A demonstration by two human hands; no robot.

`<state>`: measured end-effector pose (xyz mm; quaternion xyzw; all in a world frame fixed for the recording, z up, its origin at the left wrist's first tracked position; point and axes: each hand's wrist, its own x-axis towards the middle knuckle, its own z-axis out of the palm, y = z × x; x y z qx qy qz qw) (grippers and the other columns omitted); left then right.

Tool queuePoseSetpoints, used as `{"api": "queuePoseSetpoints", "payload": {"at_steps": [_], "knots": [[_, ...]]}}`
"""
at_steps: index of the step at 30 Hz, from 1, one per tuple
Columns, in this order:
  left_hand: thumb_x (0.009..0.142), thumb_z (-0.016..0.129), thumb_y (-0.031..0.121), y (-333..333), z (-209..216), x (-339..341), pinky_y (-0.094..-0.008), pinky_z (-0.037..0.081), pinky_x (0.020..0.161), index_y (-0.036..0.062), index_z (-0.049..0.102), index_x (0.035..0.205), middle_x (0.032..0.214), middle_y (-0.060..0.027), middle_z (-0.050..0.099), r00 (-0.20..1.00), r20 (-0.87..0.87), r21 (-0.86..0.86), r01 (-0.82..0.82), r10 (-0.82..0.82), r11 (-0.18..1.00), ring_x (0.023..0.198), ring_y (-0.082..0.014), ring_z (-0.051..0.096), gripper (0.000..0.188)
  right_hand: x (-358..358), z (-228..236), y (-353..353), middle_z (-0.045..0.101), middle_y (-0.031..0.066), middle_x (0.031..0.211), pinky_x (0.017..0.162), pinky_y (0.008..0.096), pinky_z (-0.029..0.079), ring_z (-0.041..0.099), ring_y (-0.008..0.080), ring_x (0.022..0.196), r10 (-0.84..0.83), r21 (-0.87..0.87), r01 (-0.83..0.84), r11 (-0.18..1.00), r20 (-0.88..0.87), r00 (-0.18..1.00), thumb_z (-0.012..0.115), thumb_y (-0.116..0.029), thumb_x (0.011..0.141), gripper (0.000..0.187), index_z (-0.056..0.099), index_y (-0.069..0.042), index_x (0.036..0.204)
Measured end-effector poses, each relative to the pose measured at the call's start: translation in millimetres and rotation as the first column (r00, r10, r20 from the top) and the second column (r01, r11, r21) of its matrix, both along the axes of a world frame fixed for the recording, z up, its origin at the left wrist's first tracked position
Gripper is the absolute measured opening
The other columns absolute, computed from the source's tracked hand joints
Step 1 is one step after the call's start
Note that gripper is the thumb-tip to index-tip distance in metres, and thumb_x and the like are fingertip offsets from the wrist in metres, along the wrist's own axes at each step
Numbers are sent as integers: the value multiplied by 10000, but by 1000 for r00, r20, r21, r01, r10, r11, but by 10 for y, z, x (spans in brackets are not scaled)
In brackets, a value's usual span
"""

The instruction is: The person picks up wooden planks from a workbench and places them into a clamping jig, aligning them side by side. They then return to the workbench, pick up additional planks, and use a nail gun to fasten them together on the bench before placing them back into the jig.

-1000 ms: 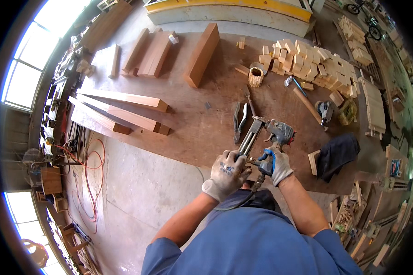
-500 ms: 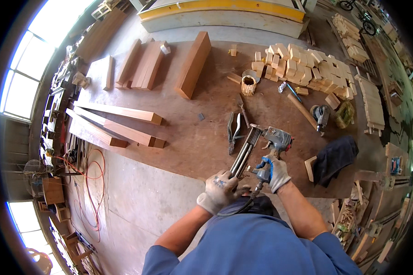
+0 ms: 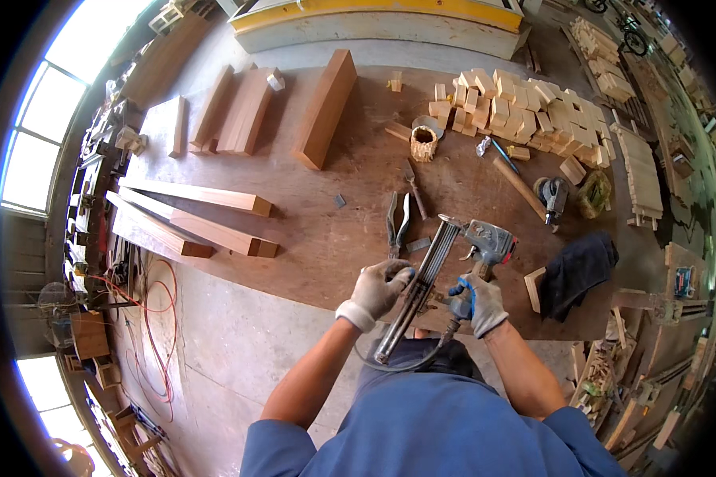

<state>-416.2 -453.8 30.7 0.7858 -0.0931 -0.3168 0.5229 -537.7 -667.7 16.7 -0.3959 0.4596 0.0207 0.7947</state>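
My right hand [image 3: 483, 302], in a pale glove with blue fingers, is closed round the handle of a pneumatic nail gun [image 3: 492, 240]. The gun's long metal magazine [image 3: 422, 290] slants down toward my lap, and an air hose [image 3: 447, 337] runs from the handle. Just left of the magazine is my gloved left hand [image 3: 380, 292], fingers loosely bent and apart, with nothing visible in them. Beyond it lie pliers [image 3: 398, 222] with spread handles and a small grey strip [image 3: 418, 244], partly hidden by the magazine.
The brown tabletop [image 3: 318, 230] carries long timber pieces [image 3: 191, 226] at left, thick boards [image 3: 326, 107] behind, and piled wooden blocks [image 3: 525, 111] at back right. A hammer [image 3: 525, 191], a second air tool [image 3: 555, 199] and dark cloth [image 3: 581, 270] lie at right.
My left hand has come off the magazine's lower part and moved up and left. The magazine's lower end now shows over my lap. My right hand keeps its grip.
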Motion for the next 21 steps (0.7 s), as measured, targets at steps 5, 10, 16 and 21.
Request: {"api": "queuePoseSetpoints", "payload": {"at_steps": [5,10,16,21], "knots": [[999,671,139,-256,-186,14,-301,532,949,-34,619,1376,1194,-96,734,991,-71,-137,103,-114,985,1061,-115,643,419,-46,53,-1,681,56,873,682,312,571,681,164,751,79,-329,-16,944,177,981,764,-107,861,198,652,-21,999],[983,675,45,-409,-498,-286,-311,512,1026,-24,552,1451,1281,-56,674,985,-130,-373,60,-116,926,1153,-128,621,489,-99,803,198,666,33,822,594,293,558,653,116,697,313,-807,-60,588,159,936,753,-92,884,260,677,-20,1123],[985,656,17,-671,-432,-188,-287,550,931,-23,516,1478,1201,-44,675,971,-233,-473,-71,-47,878,1059,-120,636,514,163,518,-252,656,57,853,576,313,578,644,134,685,99,-424,-3,906,204,974,736,-46,907,299,649,12,1187],[970,667,11,-583,-283,-152,-297,552,947,-9,512,1487,1227,-48,672,971,-219,-465,-18,-95,885,1068,-118,635,540,122,593,-273,635,62,871,613,375,607,659,177,691,140,-257,-45,965,366,920,746,-91,900,346,644,18,1213]]}}
